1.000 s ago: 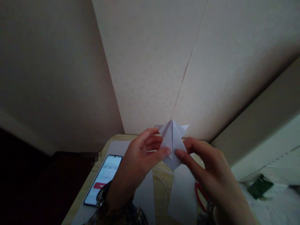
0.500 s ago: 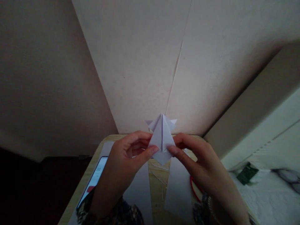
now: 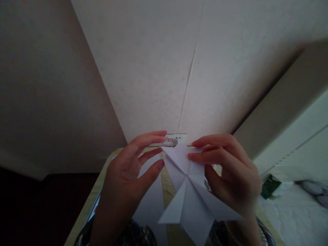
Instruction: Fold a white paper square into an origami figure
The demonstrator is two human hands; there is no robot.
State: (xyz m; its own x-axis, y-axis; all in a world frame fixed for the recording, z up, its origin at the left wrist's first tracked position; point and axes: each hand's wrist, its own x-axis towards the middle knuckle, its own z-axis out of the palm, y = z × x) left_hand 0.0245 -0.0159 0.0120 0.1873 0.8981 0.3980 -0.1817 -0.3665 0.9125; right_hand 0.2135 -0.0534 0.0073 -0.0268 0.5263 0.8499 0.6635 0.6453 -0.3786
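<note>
A white folded paper figure with pointed flaps hangs close to the camera, its tips spread toward me. My left hand pinches its upper left edge between thumb and fingers. My right hand curls round its right side, with fingertips pressed on the upper fold. Both hands hover above a small wooden table.
A white paper sheet lies on the table under my hands. Only an edge of a phone peeks out by my left wrist. A wall socket sits behind the table. A dark green packet lies on white bedding at right.
The paper figure has been flipped over and brought nearer the camera, so its points now face me. Both hands shifted their grip higher on it.
</note>
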